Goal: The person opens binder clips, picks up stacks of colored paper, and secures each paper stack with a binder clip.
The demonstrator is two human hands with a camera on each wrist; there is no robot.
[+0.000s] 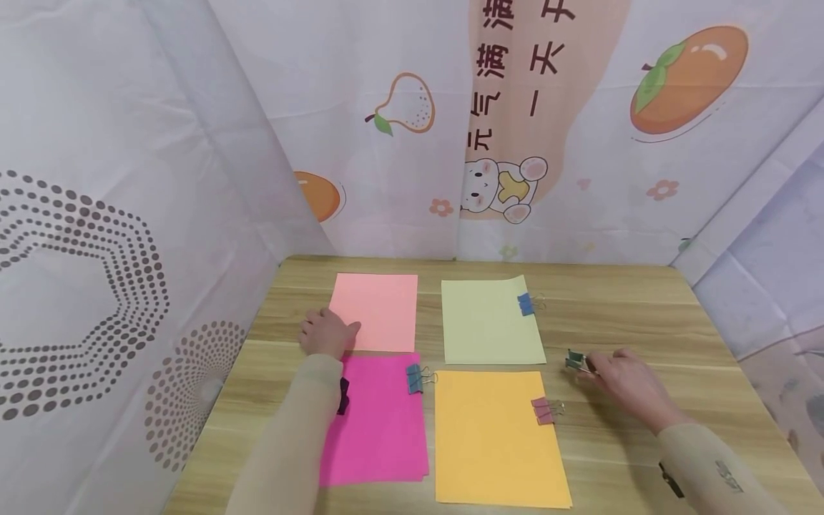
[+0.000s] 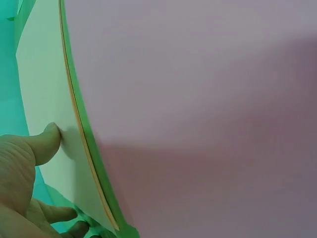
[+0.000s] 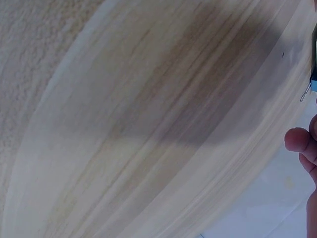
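My left hand (image 1: 325, 332) rests at the left edge of a salmon-pink paper stack (image 1: 380, 307). Its thumb (image 2: 47, 144) touches the paper while the other fingers lie beside the edge. With my right hand (image 1: 627, 379) I pinch a dark green binder clip (image 1: 576, 360) by its wire handles, above the table to the right of the papers. Only some fingertips (image 3: 298, 140) and part of a clip show at the right edge of the right wrist view. The pink stack bears no visible clip.
Pale green paper (image 1: 489, 322) has a blue binder clip (image 1: 526, 304) on its right edge. Magenta paper (image 1: 380, 429) carries a teal clip (image 1: 415, 379), and orange-yellow paper (image 1: 496, 436) a dark pink clip (image 1: 543, 411). A printed curtain (image 1: 386, 179) hangs behind the wooden table (image 1: 605, 300).
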